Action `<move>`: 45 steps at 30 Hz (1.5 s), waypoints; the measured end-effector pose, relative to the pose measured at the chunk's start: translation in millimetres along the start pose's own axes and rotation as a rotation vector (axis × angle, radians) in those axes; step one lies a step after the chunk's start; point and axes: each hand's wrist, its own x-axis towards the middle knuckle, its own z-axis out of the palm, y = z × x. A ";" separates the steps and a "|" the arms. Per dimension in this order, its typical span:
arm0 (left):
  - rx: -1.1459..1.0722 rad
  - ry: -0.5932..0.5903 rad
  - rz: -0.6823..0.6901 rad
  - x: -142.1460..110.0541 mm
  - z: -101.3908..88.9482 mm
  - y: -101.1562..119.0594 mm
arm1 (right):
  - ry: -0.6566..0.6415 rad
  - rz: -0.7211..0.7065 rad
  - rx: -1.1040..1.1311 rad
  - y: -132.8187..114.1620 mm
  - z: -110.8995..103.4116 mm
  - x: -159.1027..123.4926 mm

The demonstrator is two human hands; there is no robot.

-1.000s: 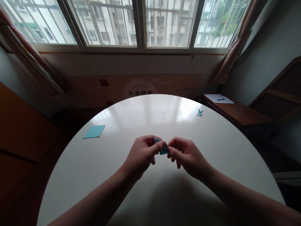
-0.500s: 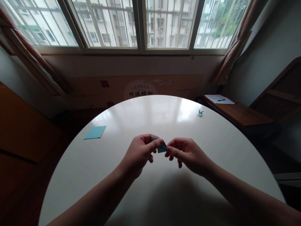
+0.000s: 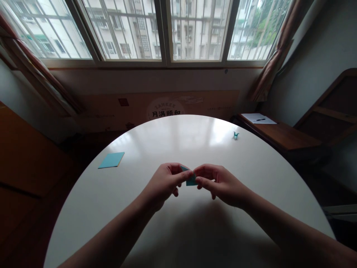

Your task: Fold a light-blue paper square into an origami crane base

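Between my hands, above the white table, is a small folded piece of teal origami paper [image 3: 190, 182]. My left hand [image 3: 166, 182] pinches its left and upper part, the thumb lying across the front. On the other side, my right hand [image 3: 220, 183] grips the right edge between thumb and fingers. The fingers cover much of the paper, so its full folded shape cannot be made out.
The round white table [image 3: 145, 145] fills the middle. A stack of light-blue square paper [image 3: 111, 160] lies at its left, and a small teal folded crane [image 3: 235, 135] stands toward the back right. Beyond the right edge, a wooden side table [image 3: 290, 137] holds white sheets [image 3: 255, 118] and a pen [image 3: 261, 119].
My right hand has shifted slightly left, its fingers now nearer my left fingertips and further over the folded paper. The view has tilted a little.
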 end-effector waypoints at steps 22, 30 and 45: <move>0.062 -0.015 0.108 -1.6 2.1 -4.1 | 0.153 0.018 0.148 3.1 -3.1 1.0; 0.023 0.023 0.143 -0.5 4.4 -8.8 | 0.128 -0.050 0.144 5.0 -4.7 3.1; -0.100 -0.044 0.171 0.3 4.4 -6.7 | 0.129 0.032 0.434 0.7 1.6 -0.1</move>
